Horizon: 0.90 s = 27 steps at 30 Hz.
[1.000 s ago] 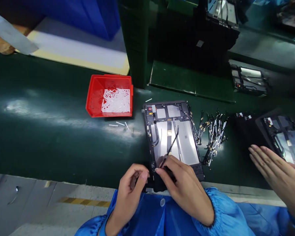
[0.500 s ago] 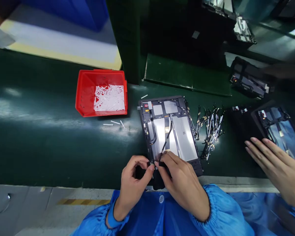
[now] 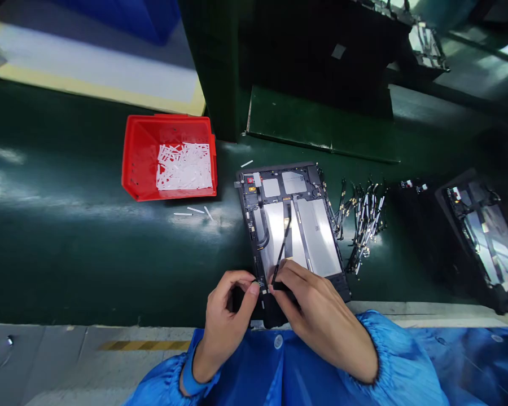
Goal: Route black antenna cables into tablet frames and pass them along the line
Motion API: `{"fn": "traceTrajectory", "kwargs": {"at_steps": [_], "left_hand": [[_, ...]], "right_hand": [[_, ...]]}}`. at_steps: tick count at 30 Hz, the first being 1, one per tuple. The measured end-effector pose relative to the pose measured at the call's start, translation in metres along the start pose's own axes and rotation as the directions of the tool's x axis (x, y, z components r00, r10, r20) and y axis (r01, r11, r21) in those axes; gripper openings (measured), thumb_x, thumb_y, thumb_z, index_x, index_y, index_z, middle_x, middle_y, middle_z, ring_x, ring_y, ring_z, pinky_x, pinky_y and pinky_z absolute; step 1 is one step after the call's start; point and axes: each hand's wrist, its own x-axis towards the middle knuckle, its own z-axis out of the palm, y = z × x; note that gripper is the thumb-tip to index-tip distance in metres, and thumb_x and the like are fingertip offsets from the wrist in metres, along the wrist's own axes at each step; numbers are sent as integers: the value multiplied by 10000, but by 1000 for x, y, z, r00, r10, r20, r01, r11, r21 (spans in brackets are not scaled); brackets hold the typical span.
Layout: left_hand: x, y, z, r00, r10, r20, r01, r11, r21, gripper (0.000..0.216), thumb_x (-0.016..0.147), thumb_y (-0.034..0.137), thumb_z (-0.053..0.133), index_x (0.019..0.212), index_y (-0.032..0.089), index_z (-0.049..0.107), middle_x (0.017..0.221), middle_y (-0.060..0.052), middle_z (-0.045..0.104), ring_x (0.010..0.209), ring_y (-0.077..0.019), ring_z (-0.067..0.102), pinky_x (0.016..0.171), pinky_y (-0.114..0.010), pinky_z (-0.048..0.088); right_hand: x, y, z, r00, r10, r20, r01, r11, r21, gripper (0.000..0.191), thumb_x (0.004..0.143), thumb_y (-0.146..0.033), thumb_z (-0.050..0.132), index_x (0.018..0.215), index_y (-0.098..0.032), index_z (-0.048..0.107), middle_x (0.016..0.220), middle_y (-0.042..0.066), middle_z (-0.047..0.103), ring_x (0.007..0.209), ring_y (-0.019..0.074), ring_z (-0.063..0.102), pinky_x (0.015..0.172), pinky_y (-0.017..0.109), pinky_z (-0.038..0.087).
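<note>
An opened tablet (image 3: 305, 225) lies back side up on the dark green belt, its silver battery panels and black flex cables showing. My right hand (image 3: 317, 316) rests on the tablet's near end, its fingers pinched on a thin black flex cable (image 3: 280, 254) that rises over the battery. My left hand (image 3: 228, 310) is curled at the tablet's near left corner, thumb and fingertips pressed together by a small connector; what they pinch is too small to name.
A red bin (image 3: 169, 158) holding white strips sits to the left, with a few loose strips (image 3: 192, 211) on the belt. A pile of loose flex cables (image 3: 362, 217) lies right of the tablet. A second opened tablet (image 3: 482, 237) lies at far right. A dark green post (image 3: 211, 67) stands behind.
The other person's hand at the right has left the view. The flex cable in my right hand has swung a little more upright. The far tablet at upper right is gone.
</note>
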Motion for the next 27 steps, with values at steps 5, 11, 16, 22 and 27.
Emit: {"fn": "traceTrajectory", "kwargs": {"at_steps": [5,11,16,22,27], "left_hand": [[0,0,-1,1000,12,-7,-12,1000,22,80,898,187,600,954,244,592,825,54,612,743,-69,601,689,-136,498],[-1,0,0,999,49,-11,-48,996,72,92,893,176,601,953,243,584,826,48,604,746,-80,601,682,-156,498],[5,7,-4,996,82,36,-86,987,135,134,847,153,656,924,237,586,764,58,594,702,-82,591,673,-174,475],[12,11,-11,990,61,124,-84,978,192,71,865,172,630,870,224,582,753,43,589,671,-89,578,638,-189,461],[9,3,-6,991,-60,117,58,998,19,76,878,252,622,858,214,560,729,37,564,645,-102,568,588,-194,462]], "right_hand": [[1,-3,6,999,1,-39,-2,1000,-15,128,946,-142,459,969,-214,563,1006,20,580,913,189,588,790,347,481],[1,-3,10,998,-8,-68,8,1000,-12,133,940,-131,460,967,-206,566,1013,28,584,907,190,587,777,342,474],[2,-1,12,997,-5,-71,5,1000,0,132,942,-140,470,991,-215,566,1031,27,590,923,192,586,791,345,470],[1,1,12,998,-26,-63,26,1000,-7,130,953,-155,467,993,-213,576,1016,25,589,922,184,592,803,335,477],[0,1,1,998,-59,-37,59,998,-1,179,994,-215,412,993,-214,592,991,33,598,897,184,603,795,342,484]]}}
